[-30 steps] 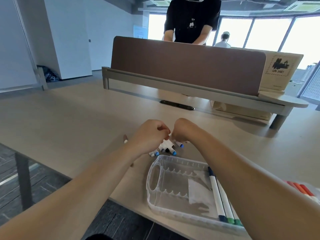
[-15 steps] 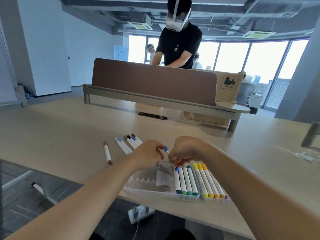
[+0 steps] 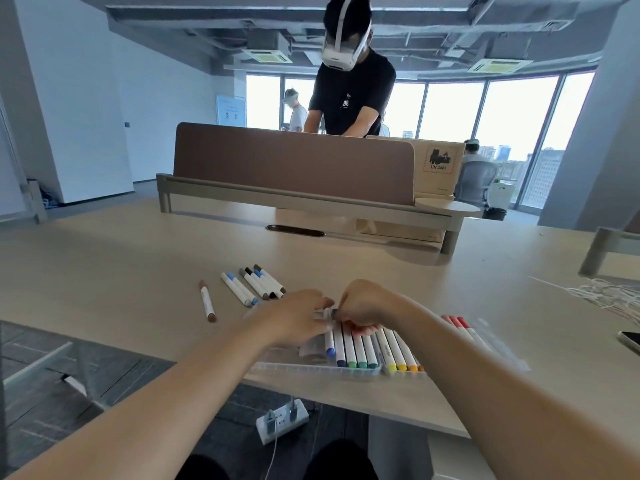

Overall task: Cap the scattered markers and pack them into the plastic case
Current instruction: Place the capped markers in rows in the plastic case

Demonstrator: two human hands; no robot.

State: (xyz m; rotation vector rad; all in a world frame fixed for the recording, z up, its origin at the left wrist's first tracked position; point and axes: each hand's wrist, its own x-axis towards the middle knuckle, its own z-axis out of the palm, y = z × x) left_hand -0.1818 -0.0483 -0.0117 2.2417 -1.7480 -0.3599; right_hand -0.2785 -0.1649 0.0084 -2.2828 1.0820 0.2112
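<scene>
A clear plastic case point(image 3: 277, 366) lies at the table's near edge with several capped white markers in a row, blue and green through yellow and orange. My left hand point(image 3: 298, 318) and my right hand point(image 3: 363, 304) meet over the case's far end. Together they pinch a white marker with a blue end point(image 3: 329, 341) that lies at the left of the row. Loose markers point(image 3: 254, 284) lie in a cluster beyond my left hand. A single brown marker point(image 3: 207, 301) lies apart, further left.
The case's clear lid point(image 3: 498, 344) with red markers point(image 3: 459, 325) lies to the right. White cable point(image 3: 609, 296) and a phone point(image 3: 630, 339) are at the far right. A brown divider point(image 3: 294, 164) crosses the table; a person stands behind it. A power strip point(image 3: 282, 419) lies on the floor.
My hands have carried the blue marker from above the table down to the left of the row in the case. The view has tilted up.
</scene>
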